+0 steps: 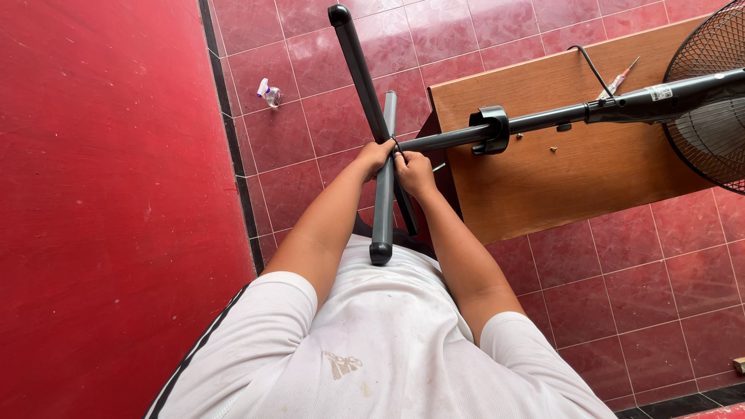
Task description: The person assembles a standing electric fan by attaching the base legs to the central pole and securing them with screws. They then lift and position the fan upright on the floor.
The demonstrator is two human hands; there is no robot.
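Left hand (pixel 375 157): clasped on dark grey crossed plastic fan base (pixel 382 182)
Right hand (pixel 414 172): gripping same base
Pole (pixel 535 120): lying across wooden table (pixel 559 186)

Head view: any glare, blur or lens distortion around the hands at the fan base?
Head view: sharp, even daylight, no motion blur on left hand or right hand; soft sheen on cross base; wide-angle stretch bends the floor tiles near edges.

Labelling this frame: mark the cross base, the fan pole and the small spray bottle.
cross base (pixel 357 62): head view, upper leg.
fan pole (pixel 543 118): head view, mid shaft.
small spray bottle (pixel 269 92): head view, body, on the floor.
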